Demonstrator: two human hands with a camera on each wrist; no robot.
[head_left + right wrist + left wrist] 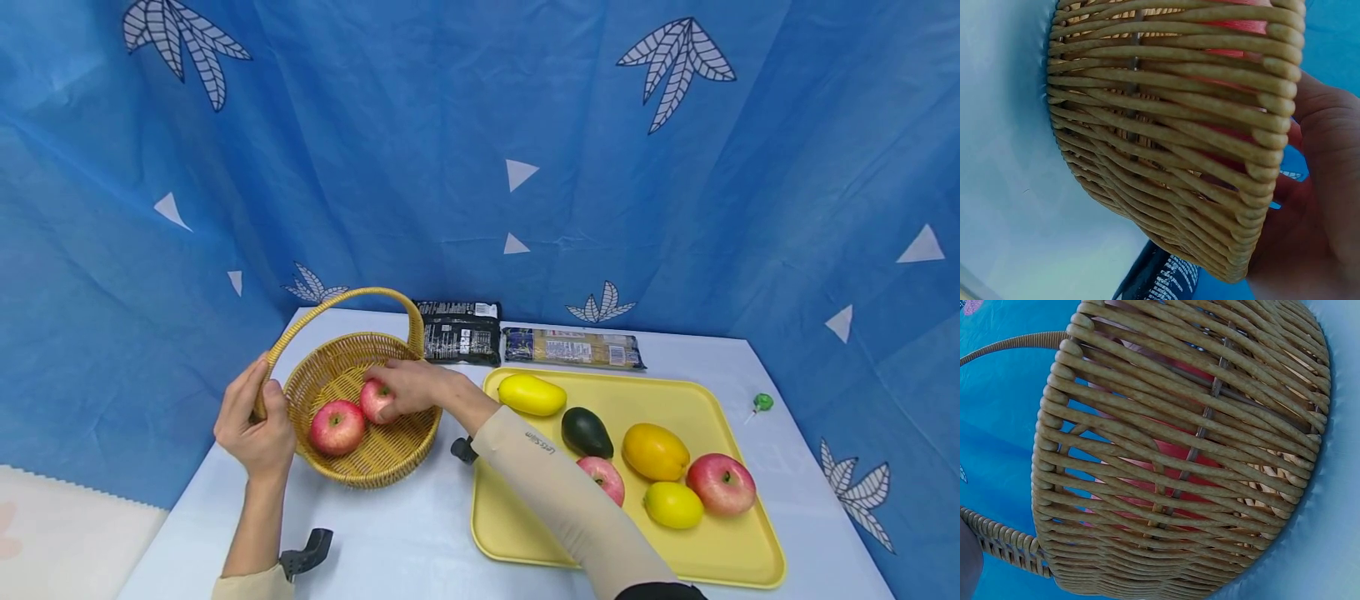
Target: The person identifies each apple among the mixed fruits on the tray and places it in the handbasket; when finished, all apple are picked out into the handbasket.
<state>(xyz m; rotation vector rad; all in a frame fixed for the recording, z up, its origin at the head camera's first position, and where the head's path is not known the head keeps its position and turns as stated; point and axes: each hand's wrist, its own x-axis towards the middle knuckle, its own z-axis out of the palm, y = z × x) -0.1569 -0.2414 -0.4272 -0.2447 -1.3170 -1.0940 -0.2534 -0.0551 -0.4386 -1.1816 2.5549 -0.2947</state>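
A woven wicker basket (405,467) with a tall arched handle (337,302) stands at the left of the table. My left hand (258,425) grips the handle near its left base, thumb on the near side. Reaching over the basket's right rim, my right hand (408,387) holds a red apple (373,402) inside, fingers and thumb around it. Another red apple (337,427) lies in the basket just left of it. In the left wrist view, red shows through the basket weave (1166,437). The right wrist view has the right hand (1322,206) bent over the rim.
A yellow tray (525,537) on the right bears a mango-like yellow fruit (532,394), an avocado (587,432), an orange-yellow fruit (656,452), a lemon (673,505) and two apples (722,484). Behind lie a black packet (461,333) and a noodle-like packet (573,347). A green lollipop (762,402) lies far right.
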